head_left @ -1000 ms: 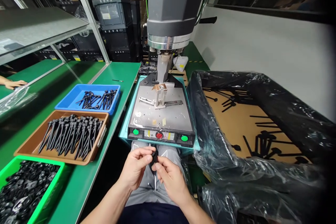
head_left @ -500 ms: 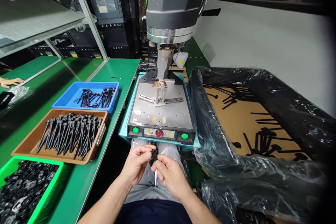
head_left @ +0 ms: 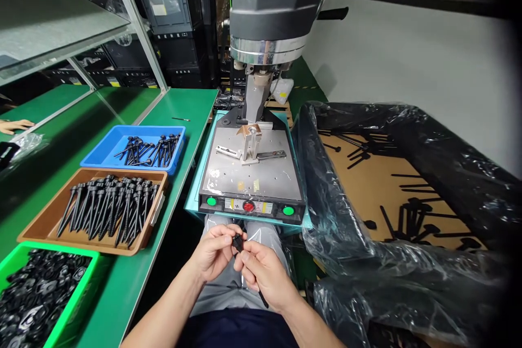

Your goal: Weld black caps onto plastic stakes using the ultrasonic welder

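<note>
Over my lap, my left hand (head_left: pixel 215 252) and my right hand (head_left: pixel 263 272) meet, both pinched on one small black screw-like part (head_left: pixel 238 241). Its thin shaft pokes out below my right palm. Both hands are just in front of the press machine's base (head_left: pixel 250 176), below its red button (head_left: pixel 248 206) and two green buttons. A metal fixture (head_left: pixel 249 143) stands on the base plate under the machine's grey head (head_left: pixel 269 5).
On the green bench (head_left: pixel 134 272) at my left sit a blue tray (head_left: pixel 132 148) and a brown tray (head_left: pixel 98 209) of long black screws, and a green bin (head_left: pixel 41 293) of black washers. A plastic-lined cardboard box (head_left: pixel 391 196) with several finished parts is at my right. Another person's hand (head_left: pixel 14 126) rests far left.
My hands have stayed together on the black part, turning it slightly; the shaft now shows below my right palm. The view has shifted a little.
</note>
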